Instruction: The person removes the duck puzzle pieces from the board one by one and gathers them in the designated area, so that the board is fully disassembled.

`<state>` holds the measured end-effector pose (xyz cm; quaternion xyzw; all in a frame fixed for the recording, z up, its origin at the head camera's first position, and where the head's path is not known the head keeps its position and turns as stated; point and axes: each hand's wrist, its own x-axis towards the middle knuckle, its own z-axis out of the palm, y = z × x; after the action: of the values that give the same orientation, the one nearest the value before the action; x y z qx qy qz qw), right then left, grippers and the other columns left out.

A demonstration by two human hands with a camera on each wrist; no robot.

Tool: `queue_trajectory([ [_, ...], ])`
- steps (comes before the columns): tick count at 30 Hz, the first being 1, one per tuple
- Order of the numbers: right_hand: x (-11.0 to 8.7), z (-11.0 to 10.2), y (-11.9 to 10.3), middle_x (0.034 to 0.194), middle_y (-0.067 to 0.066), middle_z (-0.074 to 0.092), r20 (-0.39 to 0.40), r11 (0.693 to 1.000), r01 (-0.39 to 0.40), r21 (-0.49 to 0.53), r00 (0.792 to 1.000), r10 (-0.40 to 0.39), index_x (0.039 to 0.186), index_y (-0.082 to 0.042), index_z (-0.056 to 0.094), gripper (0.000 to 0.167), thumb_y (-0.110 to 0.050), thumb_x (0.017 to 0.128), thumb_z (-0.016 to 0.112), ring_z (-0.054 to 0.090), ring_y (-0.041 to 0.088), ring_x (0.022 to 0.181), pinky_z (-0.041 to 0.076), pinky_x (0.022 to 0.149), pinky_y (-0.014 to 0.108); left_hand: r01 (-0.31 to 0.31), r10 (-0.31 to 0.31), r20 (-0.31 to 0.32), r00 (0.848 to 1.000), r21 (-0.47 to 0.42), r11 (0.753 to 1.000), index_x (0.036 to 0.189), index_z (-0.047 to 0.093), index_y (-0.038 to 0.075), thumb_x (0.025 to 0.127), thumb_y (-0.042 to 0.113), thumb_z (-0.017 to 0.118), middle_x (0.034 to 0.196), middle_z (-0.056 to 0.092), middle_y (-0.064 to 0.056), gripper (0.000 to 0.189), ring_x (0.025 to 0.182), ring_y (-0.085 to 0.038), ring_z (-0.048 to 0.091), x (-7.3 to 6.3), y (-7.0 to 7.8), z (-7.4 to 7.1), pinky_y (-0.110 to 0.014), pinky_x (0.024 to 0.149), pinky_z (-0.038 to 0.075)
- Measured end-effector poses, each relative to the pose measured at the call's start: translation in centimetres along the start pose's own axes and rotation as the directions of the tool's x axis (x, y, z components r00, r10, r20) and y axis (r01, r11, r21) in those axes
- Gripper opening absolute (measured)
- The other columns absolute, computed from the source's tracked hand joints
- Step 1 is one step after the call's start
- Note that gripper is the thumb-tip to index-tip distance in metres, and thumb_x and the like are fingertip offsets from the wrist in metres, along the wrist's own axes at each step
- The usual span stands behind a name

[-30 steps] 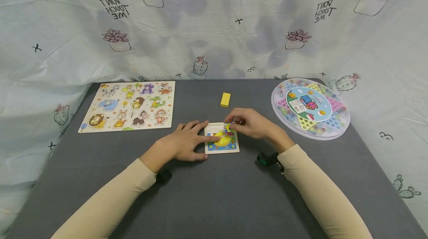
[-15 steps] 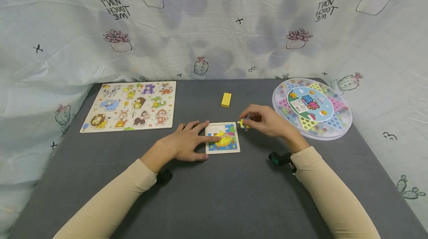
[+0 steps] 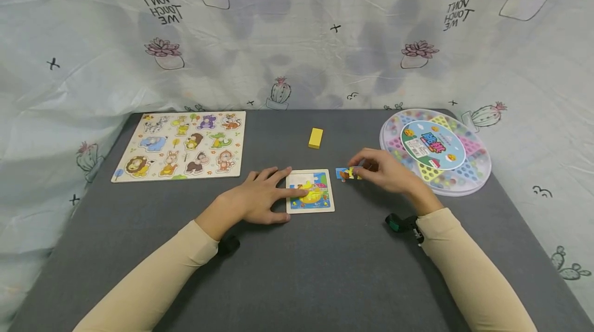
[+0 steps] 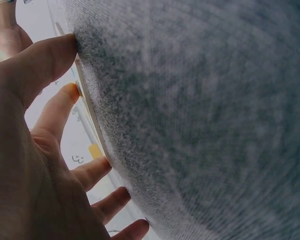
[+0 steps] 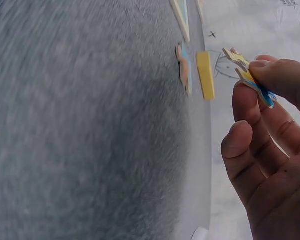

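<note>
A small wooden jigsaw puzzle (image 3: 320, 204) in a pale frame lies on the table, showing a yellow duck-like picture and a bare patch at its upper left. My left hand (image 3: 260, 199) rests with spread fingers at its left side. The index finger reaches over the picture, and the thumb touches the frame's lower left. Right of the puzzle, my right hand (image 3: 382, 171) pinches what look like two puzzle pieces (image 5: 256, 86) between thumb and fingers. Beside those fingertips, a blue-and-orange puzzle piece (image 3: 342, 173) lies on the table.
A yellow block (image 3: 315, 138) sits beyond the puzzle. An animal peg-style board (image 3: 185, 159) lies at the back left. At the back right is a round, clear-lidded game box (image 3: 433, 180). Patterned cloth (image 3: 297, 38) hangs behind the grey table (image 3: 297, 270).
My right hand has moved right from the puzzle's upper right corner, carrying pieces. A blue-and-orange piece now shows on the table beside its fingertips. The left hand has stayed in place.
</note>
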<state>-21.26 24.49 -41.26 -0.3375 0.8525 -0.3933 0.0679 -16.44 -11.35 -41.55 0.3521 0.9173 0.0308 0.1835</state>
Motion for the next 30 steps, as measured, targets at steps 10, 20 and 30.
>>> queue_trajectory([
  [10, -0.4, -0.2, 1.6, 0.103, 0.005, 0.073, 0.002, 0.998, -0.069, 0.011, 0.998, 0.069, 0.115, -0.006, 0.073, 0.016, -0.009, 0.101, 0.067, 0.068, 0.025, 0.076, 0.054, 0.067, 0.029, 0.002, -0.002, -0.003, 1.000, 0.000, 1.000, 0.157, 0.028, 0.057, 0.098, 0.063, 0.058, 0.174, 0.007, -0.007, 0.066, 0.157, -0.040, 0.014, 0.1, -0.1, -0.1, -0.068, 0.115, 0.022],
  [20, 0.1, -0.1, 2.2, 0.101, 0.005, 0.073, 0.036, 0.990, -0.131, -0.046, 0.991, 0.132, 0.114, -0.008, 0.073, 0.015, -0.011, 0.102, 0.066, 0.069, 0.018, 0.077, 0.052, 0.070, 0.030, 0.005, -0.005, 0.005, 1.000, -0.011, 1.000, 0.157, 0.027, 0.056, 0.098, 0.064, 0.056, 0.174, 0.005, -0.007, 0.067, 0.157, -0.040, 0.013, -0.2, -0.1, 0.0, -0.068, 0.115, 0.022],
  [30, 0.8, -0.1, 2.2, 0.107, 0.004, 0.071, 0.024, 0.975, -0.153, -0.163, 0.987, 0.159, 0.114, -0.010, 0.074, 0.015, -0.011, 0.102, 0.066, 0.065, 0.016, 0.087, 0.052, 0.079, 0.039, 0.015, -0.015, 0.015, 1.000, -0.024, 1.000, 0.157, 0.027, 0.056, 0.098, 0.063, 0.057, 0.174, 0.004, -0.006, 0.067, 0.158, -0.039, 0.010, -0.1, 0.0, 0.0, -0.067, 0.117, 0.019],
])
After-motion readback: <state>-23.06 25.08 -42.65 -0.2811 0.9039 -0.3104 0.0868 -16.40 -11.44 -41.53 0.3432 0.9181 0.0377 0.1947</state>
